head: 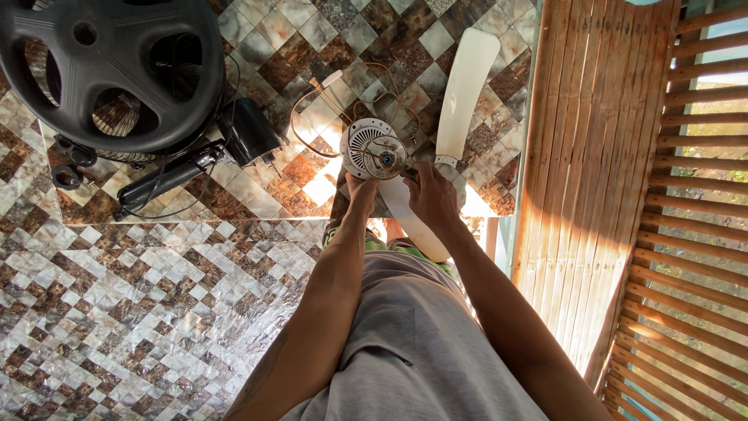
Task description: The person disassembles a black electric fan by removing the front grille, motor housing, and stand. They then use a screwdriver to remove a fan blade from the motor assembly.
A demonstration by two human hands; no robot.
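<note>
Both hands [393, 195] at fan motor [372, 148], fingertips hidden.

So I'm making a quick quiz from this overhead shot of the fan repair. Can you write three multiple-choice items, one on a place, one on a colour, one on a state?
1. Where does the black fan guard lie?
A. upper left of the floor
B. against the bamboo wall
C. on the person's lap

2. What colour are the fan blades?
A. black
B. cream-white
C. green

3. How do the hands stand at the motor?
A. both lifted clear of it
B. only the left hand near it
C. both at the motor

Answers:
1 A: the black fan guard lies upper left on the tiled floor.
2 B: the fan blade is cream-white.
3 C: the left hand and right hand both meet the round motor.
</note>
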